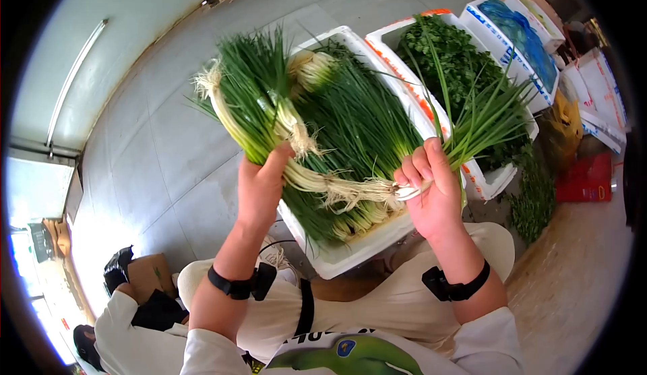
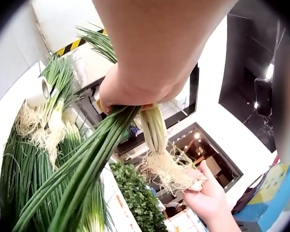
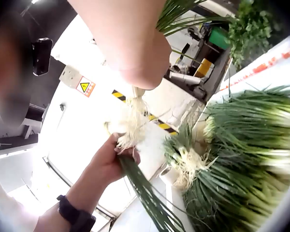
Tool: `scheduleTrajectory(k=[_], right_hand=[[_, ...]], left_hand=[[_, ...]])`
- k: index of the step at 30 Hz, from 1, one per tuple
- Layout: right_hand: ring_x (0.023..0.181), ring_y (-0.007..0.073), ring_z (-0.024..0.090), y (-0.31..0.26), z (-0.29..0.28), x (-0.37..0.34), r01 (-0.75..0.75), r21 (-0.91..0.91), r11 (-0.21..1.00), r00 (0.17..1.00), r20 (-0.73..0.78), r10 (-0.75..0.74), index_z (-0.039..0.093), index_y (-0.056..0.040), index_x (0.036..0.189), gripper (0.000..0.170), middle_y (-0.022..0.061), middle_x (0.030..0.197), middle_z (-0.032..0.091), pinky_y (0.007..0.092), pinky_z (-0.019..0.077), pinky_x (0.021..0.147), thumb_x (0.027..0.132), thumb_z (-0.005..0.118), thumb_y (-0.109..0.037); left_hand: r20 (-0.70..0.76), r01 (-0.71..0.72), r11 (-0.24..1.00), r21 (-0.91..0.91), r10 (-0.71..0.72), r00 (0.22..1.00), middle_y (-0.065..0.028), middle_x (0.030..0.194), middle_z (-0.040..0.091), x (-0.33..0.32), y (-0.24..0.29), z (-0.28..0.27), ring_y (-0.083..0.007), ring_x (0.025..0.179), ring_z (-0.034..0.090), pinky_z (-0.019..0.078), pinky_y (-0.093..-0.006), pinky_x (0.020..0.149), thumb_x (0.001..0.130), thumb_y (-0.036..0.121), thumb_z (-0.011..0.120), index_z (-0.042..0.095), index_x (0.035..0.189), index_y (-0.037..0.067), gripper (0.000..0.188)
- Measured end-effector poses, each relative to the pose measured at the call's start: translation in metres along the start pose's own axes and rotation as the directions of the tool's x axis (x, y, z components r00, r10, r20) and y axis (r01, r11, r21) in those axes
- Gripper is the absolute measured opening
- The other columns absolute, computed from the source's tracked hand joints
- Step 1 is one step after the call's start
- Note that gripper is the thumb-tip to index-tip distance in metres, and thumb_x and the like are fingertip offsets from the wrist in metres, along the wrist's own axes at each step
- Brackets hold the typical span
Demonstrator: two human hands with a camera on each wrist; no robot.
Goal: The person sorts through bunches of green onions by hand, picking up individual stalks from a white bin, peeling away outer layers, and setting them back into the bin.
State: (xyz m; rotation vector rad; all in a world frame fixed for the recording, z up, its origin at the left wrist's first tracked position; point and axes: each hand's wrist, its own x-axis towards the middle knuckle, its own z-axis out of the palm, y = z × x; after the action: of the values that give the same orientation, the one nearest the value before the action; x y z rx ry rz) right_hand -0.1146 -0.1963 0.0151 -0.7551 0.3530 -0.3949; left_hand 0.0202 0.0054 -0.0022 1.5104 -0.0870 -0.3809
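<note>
White wall: yellow-and-red lightning-symbol sign is mounted; lettering cannot be read
Left hand: green-and-white scallion bunch is grasped
Right hand: slim green scallions are grasped

Roots lie between left hand and right hand — beneath the grip, a box of scallions; rightward, a crate of herbs; past that, a carton.

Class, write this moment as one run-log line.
left hand: grips scallion bunch; right hand: holds scallions; below: white foam box
</note>
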Motion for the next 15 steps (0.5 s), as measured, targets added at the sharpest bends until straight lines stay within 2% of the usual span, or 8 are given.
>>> scheduleTrajectory(k=[2,6,8,9,12,13,14,15], right_hand=[[0.059,0.0091,0.033,-0.008,0.000,0.000,-0.017,0.047,0.999,1.000,0.000,0.017,0.037,-0.0174,0.076,0.035,-0.0063,0.065,0.032,0.0294,0.0346,0.065,0.102,0.050,-0.036],[0.061,0.0098,0.034,-0.029,-0.010,-0.002,0.090,-0.064,0.994,0.993,0.076,-0.085,0.036,-0.0164,0.076,0.038,-0.0054,0.066,0.032,0.0300,0.0352,0.068,0.103,0.047,-0.041],[0.062,0.0101,0.034,-0.041,-0.013,-0.003,0.124,-0.087,0.989,0.992,0.047,-0.120,0.036,-0.0158,0.077,0.040,-0.0051,0.066,0.031,0.0305,0.0366,0.069,0.102,0.047,-0.044],[0.061,0.0103,0.035,-0.044,-0.014,-0.003,0.107,-0.110,0.988,0.994,0.011,-0.107,0.037,-0.0157,0.077,0.040,-0.0050,0.066,0.031,0.0313,0.0376,0.070,0.102,0.047,-0.046],[0.060,0.0105,0.037,-0.046,-0.021,-0.004,0.092,-0.133,0.987,0.995,-0.020,-0.096,0.039,-0.0154,0.078,0.041,-0.0048,0.066,0.032,0.0328,0.0409,0.071,0.101,0.048,-0.048],[0.060,0.0102,0.038,-0.047,-0.023,-0.004,0.107,-0.174,0.979,0.994,-0.005,-0.109,0.041,-0.0148,0.080,0.039,-0.0049,0.066,0.034,0.0326,0.0418,0.070,0.101,0.049,-0.047],[0.060,0.0099,0.039,-0.048,-0.024,-0.004,0.121,-0.218,0.968,0.992,0.005,-0.122,0.043,-0.0143,0.082,0.038,-0.0049,0.066,0.035,0.0324,0.0427,0.070,0.101,0.050,-0.046],[0.060,0.0094,0.042,-0.050,-0.025,-0.004,0.140,-0.240,0.960,0.990,0.011,-0.142,0.048,-0.0133,0.087,0.034,-0.0049,0.066,0.038,0.0317,0.0441,0.068,0.101,0.052,-0.044]], left_hand=[[0.045,0.012,0.996,0.086,-0.016,0.999,0.0007,0.080,0.062,-0.003,0.011,0.001,-0.0058,0.066,0.051,0.0403,-0.0225,0.058,0.092,0.019,0.064,0.063,0.096,0.002,0.018],[-0.062,-0.107,0.976,0.190,0.121,0.991,-0.0021,0.084,0.066,0.007,0.013,-0.005,-0.0081,0.071,0.057,0.0442,-0.0230,0.063,0.091,0.015,0.065,0.063,0.100,-0.001,0.018],[-0.082,-0.158,0.968,0.193,0.176,0.981,-0.0031,0.084,0.066,0.016,0.022,-0.015,-0.0092,0.073,0.058,0.0453,-0.0236,0.065,0.092,0.015,0.064,0.063,0.100,-0.001,0.018],[-0.075,-0.178,0.965,0.195,0.195,0.978,-0.0016,0.089,0.062,0.019,0.025,-0.016,-0.0078,0.076,0.054,0.0428,-0.0242,0.066,0.093,0.020,0.062,0.062,0.103,0.001,0.022],[-0.029,-0.142,0.969,0.200,0.150,0.988,-0.0010,0.085,0.062,0.021,0.029,-0.011,-0.0066,0.069,0.052,0.0408,-0.0227,0.061,0.094,0.021,0.061,0.064,0.099,0.002,0.020],[0.019,-0.110,0.953,0.283,0.109,0.994,-0.0001,0.082,0.063,0.021,0.029,-0.011,-0.0042,0.061,0.046,0.0365,-0.0213,0.056,0.095,0.022,0.060,0.065,0.098,0.003,0.020],[0.035,-0.091,0.970,0.227,0.085,0.996,0.0001,0.081,0.065,0.021,0.025,-0.005,-0.0025,0.057,0.042,0.0330,-0.0200,0.053,0.095,0.023,0.061,0.065,0.099,0.003,0.021],[0.059,-0.078,0.975,0.209,0.067,0.996,-0.0010,0.085,0.067,0.019,0.027,0.003,-0.0029,0.059,0.045,0.0345,-0.0204,0.053,0.095,0.023,0.061,0.066,0.099,0.003,0.021]])
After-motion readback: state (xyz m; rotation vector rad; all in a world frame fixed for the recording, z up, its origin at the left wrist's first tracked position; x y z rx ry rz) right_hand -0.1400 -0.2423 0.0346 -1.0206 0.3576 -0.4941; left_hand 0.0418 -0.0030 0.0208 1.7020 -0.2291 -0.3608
